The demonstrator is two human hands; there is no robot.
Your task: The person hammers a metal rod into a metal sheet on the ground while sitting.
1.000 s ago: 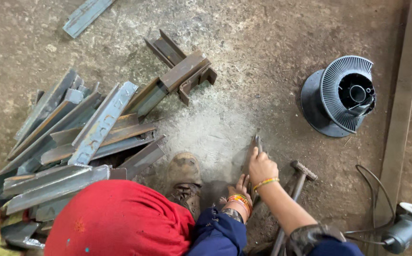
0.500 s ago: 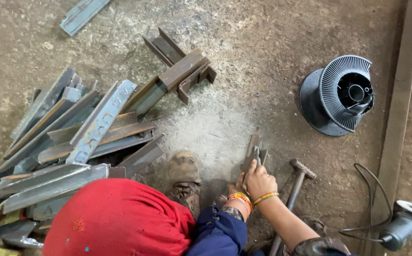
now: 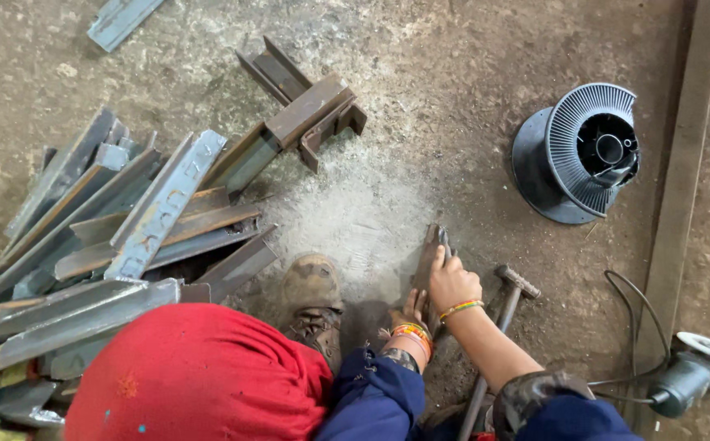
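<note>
Roughly, big to small: heap of steel angle sections [image 3: 118,237] spread far left on the dusty concrete floor [image 3: 453,98], well apart from both hands. Red head covering [image 3: 196,376] low in frame. Wire spool [image 3: 580,155] upper right. Welded bracket assembly [image 3: 298,122] up top. Angle grinder [image 3: 690,371] with cable at far right edge. Hammer [image 3: 502,327] lying just right of the right forearm. Boot [image 3: 312,302] left of the hands. Short steel piece [image 3: 430,257] on the floor, centre. Right hand [image 3: 451,282] clamped on its near end, metal sticking out beyond the fingers. Left hand [image 3: 408,314] just below-left, fingers on the same piece; grip unclear.
</note>
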